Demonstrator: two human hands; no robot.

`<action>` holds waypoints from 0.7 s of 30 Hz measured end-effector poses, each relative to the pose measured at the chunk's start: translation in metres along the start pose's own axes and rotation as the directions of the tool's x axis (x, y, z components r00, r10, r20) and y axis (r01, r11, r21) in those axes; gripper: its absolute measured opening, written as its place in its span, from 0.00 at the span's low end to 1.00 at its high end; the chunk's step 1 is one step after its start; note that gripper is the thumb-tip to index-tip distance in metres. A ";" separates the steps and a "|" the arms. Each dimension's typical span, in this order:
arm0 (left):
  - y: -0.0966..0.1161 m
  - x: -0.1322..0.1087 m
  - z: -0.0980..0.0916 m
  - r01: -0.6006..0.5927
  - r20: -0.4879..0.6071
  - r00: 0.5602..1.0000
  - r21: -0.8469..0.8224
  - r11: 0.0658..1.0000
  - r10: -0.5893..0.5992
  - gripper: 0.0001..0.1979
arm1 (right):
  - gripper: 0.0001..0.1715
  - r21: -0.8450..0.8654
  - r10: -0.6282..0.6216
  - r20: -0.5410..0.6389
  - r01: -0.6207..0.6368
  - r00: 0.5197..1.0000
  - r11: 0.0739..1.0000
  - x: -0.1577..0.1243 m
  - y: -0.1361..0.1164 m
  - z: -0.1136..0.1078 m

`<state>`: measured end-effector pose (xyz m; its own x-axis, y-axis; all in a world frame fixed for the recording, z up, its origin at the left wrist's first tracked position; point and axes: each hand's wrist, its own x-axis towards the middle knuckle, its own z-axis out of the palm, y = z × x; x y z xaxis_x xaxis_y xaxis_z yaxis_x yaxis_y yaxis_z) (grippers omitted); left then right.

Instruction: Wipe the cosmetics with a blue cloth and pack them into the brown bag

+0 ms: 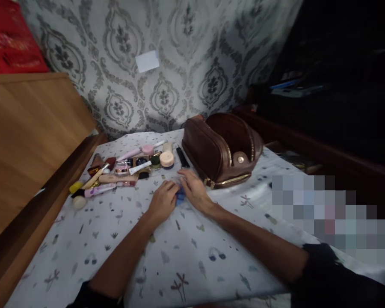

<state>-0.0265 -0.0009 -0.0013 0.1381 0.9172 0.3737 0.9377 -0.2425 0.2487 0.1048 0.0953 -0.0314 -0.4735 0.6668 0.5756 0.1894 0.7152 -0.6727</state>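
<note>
My left hand and my right hand meet low over the patterned cloth. Between them is a small blue thing, mostly covered by the fingers, so its kind cannot be made out. The left fingers are curled against it, and the right fingers bend over it from the other side. Just beyond the right fingertips lies a slim black tube. A brown makeup bag with gold zips stands behind the right hand, its top unzipped and gaping.
Makeup items lie in a loose group to the left: a jar with a peach lid, a pink round pot, a beige tube, and several brushes and small bottles. A wooden panel borders the left side; patterned wallpaper rises behind.
</note>
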 end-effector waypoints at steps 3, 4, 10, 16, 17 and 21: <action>-0.001 -0.003 -0.004 0.051 -0.018 0.999 0.046 0.998 -0.050 0.12 | 0.18 -0.002 0.023 -0.003 -0.023 1.000 1.000 0.000 0.003 0.000; -0.003 -0.004 -0.005 0.073 -0.028 0.997 0.050 0.996 -0.072 0.12 | 0.17 0.003 0.043 0.001 -0.043 0.999 0.999 0.000 0.005 -0.001; -0.016 -0.004 -0.008 0.207 -0.080 0.974 -0.040 0.978 -0.210 0.11 | 0.18 0.052 0.142 0.026 -0.143 0.990 0.988 0.002 0.012 -0.005; -0.015 -0.002 -0.006 0.213 -0.077 0.973 -0.079 0.974 -0.219 0.11 | 0.21 0.004 0.132 0.004 -0.132 0.991 0.991 0.003 0.021 0.000; -0.015 -0.002 -0.007 0.214 -0.075 0.973 -0.079 0.974 -0.220 0.11 | 0.21 -0.031 0.128 -0.004 -0.128 0.992 0.991 0.005 0.022 0.002; -0.014 -0.002 -0.007 0.216 -0.071 0.973 -0.077 0.973 -0.222 0.11 | 0.26 -0.209 0.119 -0.005 -0.118 0.993 0.971 0.023 0.022 0.015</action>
<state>-0.0423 -0.0011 0.0006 -0.0963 0.9233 0.3718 0.9182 -0.0618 0.3914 0.0854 0.1233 -0.0403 -0.4429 0.7483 0.4938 0.4197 0.6598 -0.6233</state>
